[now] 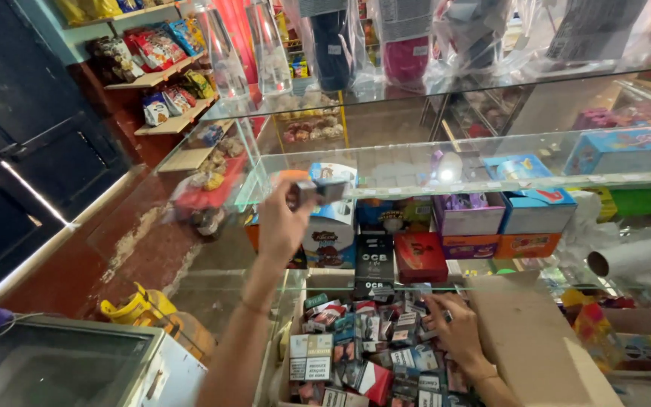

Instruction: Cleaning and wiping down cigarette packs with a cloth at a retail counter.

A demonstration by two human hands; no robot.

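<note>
We see the left hand (284,222) raised to the glass shelf (491,185), its grip closed on a small dark rectangular packet (318,191), blurred. Further right, the right hand (453,328) rests fingers-down among small packets in the open cardboard box (525,339); whether it grips one, we cannot tell.

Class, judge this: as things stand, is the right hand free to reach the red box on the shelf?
Probably yes: the right hand rests among packs just below the red box, nothing between them.

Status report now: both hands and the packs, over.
Left hand raised at glass shelf, holding small pack. Right hand down in box of packs. Nothing blocking.
</note>
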